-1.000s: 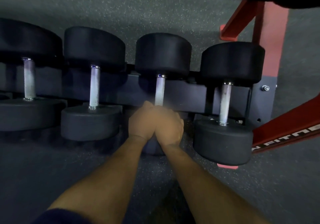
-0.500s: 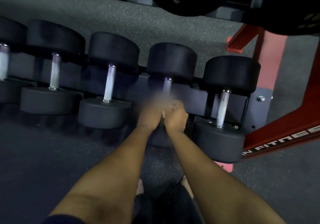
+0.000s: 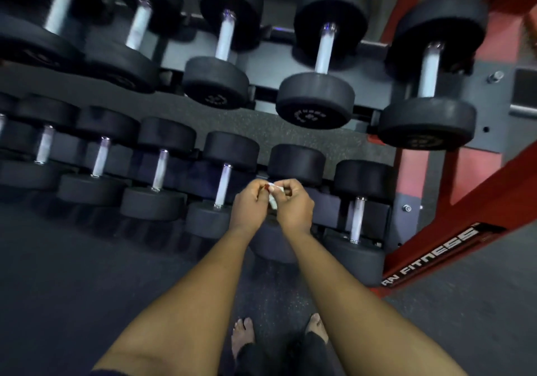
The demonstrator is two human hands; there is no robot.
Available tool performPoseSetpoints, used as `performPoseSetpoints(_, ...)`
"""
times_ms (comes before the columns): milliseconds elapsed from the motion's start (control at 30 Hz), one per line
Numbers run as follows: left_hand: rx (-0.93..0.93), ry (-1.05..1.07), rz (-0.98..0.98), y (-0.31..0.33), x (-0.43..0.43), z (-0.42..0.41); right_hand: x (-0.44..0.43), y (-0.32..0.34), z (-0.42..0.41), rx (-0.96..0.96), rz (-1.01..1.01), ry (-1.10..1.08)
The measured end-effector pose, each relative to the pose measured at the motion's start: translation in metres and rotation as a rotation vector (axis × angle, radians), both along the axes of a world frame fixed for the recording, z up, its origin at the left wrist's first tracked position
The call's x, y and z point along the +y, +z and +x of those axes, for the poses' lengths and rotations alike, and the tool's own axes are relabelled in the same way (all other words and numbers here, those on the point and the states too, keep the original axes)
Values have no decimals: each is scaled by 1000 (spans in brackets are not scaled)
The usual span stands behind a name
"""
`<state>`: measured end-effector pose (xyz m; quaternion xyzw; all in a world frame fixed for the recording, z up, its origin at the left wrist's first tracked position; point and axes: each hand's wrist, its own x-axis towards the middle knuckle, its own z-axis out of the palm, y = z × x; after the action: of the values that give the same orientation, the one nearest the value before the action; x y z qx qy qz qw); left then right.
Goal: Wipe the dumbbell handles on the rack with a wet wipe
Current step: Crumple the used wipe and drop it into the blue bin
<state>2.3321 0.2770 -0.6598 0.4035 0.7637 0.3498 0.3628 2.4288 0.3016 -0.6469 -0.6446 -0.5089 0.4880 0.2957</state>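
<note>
The dumbbell heads [image 3: 315, 102] look like matt black rubber, smooth, with faint lettering on the end faces. Their handles [image 3: 325, 50] are bare silvery metal with a dull sheen (too blurred to tell any texture). The rack shelf [image 3: 177, 53] is dark grey painted metal, satin; the frame [image 3: 465, 201] is red painted metal, slightly glossy, with white lettering. A bolt [image 3: 495, 76] on the grey side plate [image 3: 491, 105] is bright steel. The floor [image 3: 72, 274] is dark, grainy, speckled matting. The wipe [image 3: 273, 198] is white, soft and crumpled, cloth or paper unclear

Crumpled white wipe [image 3: 273, 198] before racked dumbbells [image 3: 223, 184]
</note>
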Motion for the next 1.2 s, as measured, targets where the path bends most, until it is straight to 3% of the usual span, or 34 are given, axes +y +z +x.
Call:
performPoseSetpoints(633,174,25,234,236,3,-70,14,226,-67,40,296,148)
performPoseSetpoints(1200,277,31,422,362,-9,-120,5,353,-114,122,518,232)
